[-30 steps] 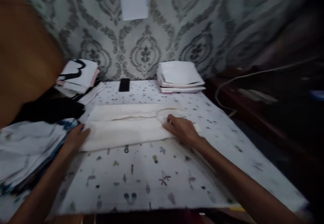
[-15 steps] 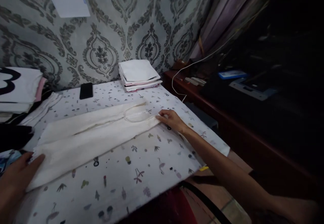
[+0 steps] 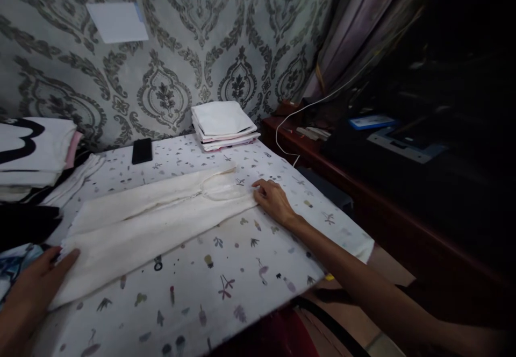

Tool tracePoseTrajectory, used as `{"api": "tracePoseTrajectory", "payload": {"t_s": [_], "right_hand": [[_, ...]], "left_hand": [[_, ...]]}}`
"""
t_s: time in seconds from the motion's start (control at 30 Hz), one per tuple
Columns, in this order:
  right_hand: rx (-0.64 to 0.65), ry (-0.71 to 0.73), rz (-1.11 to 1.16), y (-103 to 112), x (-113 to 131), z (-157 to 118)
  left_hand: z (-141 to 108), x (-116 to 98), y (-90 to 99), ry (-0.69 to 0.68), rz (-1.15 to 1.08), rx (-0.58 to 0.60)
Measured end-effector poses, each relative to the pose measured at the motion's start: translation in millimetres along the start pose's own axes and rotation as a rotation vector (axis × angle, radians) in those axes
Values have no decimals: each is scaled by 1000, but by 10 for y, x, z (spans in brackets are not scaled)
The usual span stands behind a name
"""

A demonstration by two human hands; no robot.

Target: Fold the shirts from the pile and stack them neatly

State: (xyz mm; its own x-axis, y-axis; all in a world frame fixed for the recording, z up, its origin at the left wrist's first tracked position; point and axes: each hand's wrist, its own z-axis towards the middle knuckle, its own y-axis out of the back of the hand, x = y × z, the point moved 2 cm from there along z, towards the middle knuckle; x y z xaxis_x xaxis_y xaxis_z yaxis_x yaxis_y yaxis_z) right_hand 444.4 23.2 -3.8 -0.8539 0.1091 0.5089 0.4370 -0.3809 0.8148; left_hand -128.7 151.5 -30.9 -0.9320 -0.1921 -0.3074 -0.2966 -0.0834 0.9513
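A cream garment, folded into a long strip, lies across the patterned cloth. Its rounded neckline is toward the right end. My left hand grips the hem corner at the lower left, thumb on top and the other fingers partly hidden at the edge. At the opposite end, my right hand rests palm down by the shoulder corner, touching it with fingertips slightly apart.
A stack of folded white cloths and a black phone sit near the wall. More folded clothes pile up at the left. The printed cloth covers the table; a dark red desk with a white cable adjoins on the right.
My right hand has loosened its pinch on the shoulder corner and lowered flatter onto it. The left hand keeps its hold on the hem. The camera view has shifted slightly.
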Motion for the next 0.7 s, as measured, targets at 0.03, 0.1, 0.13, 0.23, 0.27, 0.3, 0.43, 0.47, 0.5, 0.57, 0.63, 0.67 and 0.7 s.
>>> {"api": "tracePoseTrajectory", "payload": {"t_s": [0.03, 0.1, 0.13, 0.23, 0.27, 0.3, 0.43, 0.47, 0.5, 0.57, 0.63, 0.67, 0.7], "right_hand": [[2, -1, -5, 7, 2, -6], [22, -2, -17, 26, 15, -19], [35, 5, -34, 37, 31, -24], [23, 82, -140, 63, 159, -24], [6, 127, -174, 59, 237, -20], [-8, 176, -197, 44, 331, -14], [65, 333, -216, -148, 761, 32], [104, 345, -213, -214, 847, 46], [144, 344, -207, -278, 913, 58], [208, 318, -171, -380, 977, 77], [240, 288, -101, -439, 962, 97], [244, 273, -62, -453, 935, 109], [244, 260, -27, -458, 902, 123]], "left_hand": [[-65, -79, 52, 43, -67, 19], [-195, -245, 156, 140, -234, 54], [-249, -326, 205, 164, -289, 43], [-341, -502, 291, 199, -415, 7], [-352, -532, 298, 204, -445, 12], [-358, -548, 298, 206, -467, 25], [-374, -544, 289, 185, -504, 37], [-380, -540, 292, 165, -506, 25], [-386, -538, 296, 133, -509, 16], [-393, -540, 299, 65, -519, 20], [-391, -541, 294, 19, -555, 50], [-387, -538, 288, 16, -582, 63], [-383, -533, 280, 28, -612, 81]]}}
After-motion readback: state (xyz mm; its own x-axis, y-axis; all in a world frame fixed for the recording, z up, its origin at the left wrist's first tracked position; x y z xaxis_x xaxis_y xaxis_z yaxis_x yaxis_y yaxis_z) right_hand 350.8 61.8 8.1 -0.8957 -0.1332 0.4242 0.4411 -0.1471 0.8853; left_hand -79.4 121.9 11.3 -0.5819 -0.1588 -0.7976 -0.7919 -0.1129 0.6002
